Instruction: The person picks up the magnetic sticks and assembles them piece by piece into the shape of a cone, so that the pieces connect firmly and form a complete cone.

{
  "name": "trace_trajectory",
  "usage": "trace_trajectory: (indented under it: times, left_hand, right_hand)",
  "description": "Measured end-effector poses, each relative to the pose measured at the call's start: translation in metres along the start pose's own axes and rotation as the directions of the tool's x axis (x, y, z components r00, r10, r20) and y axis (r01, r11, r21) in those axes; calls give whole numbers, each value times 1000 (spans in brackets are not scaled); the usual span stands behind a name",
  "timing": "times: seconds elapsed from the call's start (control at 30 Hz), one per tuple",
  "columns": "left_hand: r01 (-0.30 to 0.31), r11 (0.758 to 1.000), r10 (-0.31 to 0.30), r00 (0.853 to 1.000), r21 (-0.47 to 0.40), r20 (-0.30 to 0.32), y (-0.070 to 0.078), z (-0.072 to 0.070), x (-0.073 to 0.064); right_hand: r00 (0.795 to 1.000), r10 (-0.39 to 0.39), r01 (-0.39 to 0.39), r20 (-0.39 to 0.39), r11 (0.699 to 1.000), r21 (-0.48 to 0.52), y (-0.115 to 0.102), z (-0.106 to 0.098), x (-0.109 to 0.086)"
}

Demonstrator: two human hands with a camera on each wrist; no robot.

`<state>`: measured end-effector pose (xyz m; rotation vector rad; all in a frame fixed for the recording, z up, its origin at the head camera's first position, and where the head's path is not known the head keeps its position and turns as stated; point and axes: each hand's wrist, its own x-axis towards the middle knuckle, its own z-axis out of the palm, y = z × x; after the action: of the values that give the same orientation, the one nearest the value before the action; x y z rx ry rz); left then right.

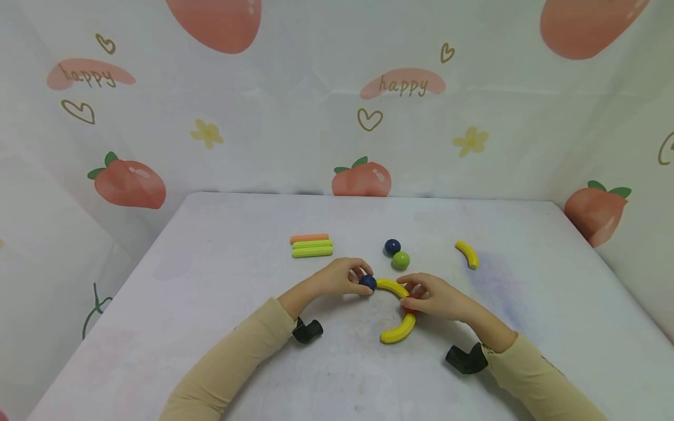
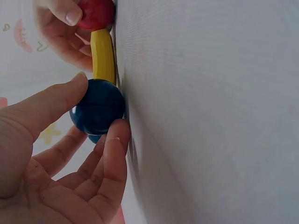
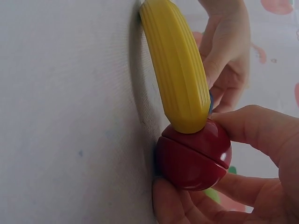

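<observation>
My left hand (image 1: 342, 276) pinches a dark blue ball (image 2: 100, 107) between thumb and fingers, low over the table. With my right hand (image 1: 437, 297) I grip a red ball (image 3: 194, 156), which has a seam across it. One yellow curved stick (image 1: 391, 286) spans from the blue ball to the red one. A second yellow curved stick (image 1: 398, 331) runs from the red ball towards the table's front, its end against the ball in the right wrist view. Together they form an open arc. Fingers cover much of the red ball in the head view.
Beyond the hands lie another dark blue ball (image 1: 392, 247) and a green ball (image 1: 401, 260). Left of them are an orange straight stick (image 1: 309, 238) and two lime-green sticks (image 1: 312, 251). A loose yellow curved stick (image 1: 467, 254) lies on the right of the white table (image 1: 237, 228).
</observation>
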<state>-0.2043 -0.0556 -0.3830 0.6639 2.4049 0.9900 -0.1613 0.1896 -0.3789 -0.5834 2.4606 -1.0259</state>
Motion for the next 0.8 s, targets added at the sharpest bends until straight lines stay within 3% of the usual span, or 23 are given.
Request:
trace_trajectory:
  times: [0.8]
  left_hand:
    - [-31, 999, 30, 998, -18, -60, 6, -3, -5]
  right_hand:
    - [999, -26, 26, 38, 1000, 6, -2, 4, 5]
